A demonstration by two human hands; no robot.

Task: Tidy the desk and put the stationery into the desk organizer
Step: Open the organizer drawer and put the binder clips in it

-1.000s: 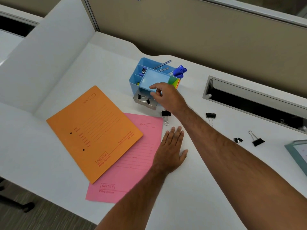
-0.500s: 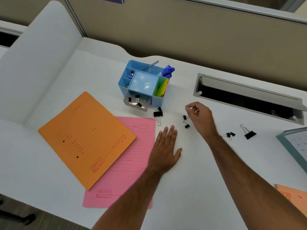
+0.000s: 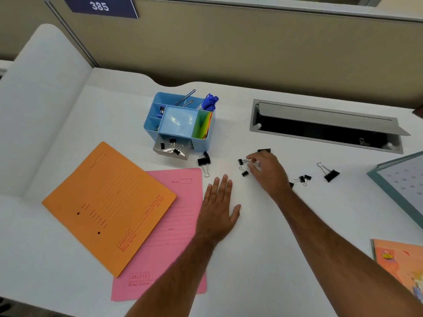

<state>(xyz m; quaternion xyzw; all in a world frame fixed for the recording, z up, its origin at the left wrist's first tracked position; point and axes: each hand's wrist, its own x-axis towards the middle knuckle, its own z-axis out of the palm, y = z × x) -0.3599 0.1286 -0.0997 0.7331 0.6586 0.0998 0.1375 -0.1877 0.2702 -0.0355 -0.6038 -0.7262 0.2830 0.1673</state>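
Observation:
A blue desk organizer (image 3: pixel 178 121) stands mid-desk with pens, sticky notes and an open metal drawer (image 3: pixel 170 149) holding three binder clips. My right hand (image 3: pixel 266 172) reaches over loose clips to its right, and its fingertips pinch the wire handle of a small black binder clip (image 3: pixel 241 161). A second small clip (image 3: pixel 244 172) lies just below it. Another black clip (image 3: pixel 264 150) peeks out behind the hand. A large clip (image 3: pixel 204 163) lies by the drawer. My left hand (image 3: pixel 218 207) rests flat on the desk, fingers straight.
Further clips lie right of my arm: a small pair (image 3: pixel 304 179) and a large one (image 3: pixel 330 173). Orange folder (image 3: pixel 107 202) overlaps a pink folder (image 3: pixel 174 225) at left. An open cable slot (image 3: pixel 325 126), a desk calendar (image 3: pixel 402 181) and an orange booklet (image 3: pixel 402 261) sit to the right.
My right hand left the organizer drawer, swung right to the loose clips and closed its fingertips on a small one. My left hand stayed flat.

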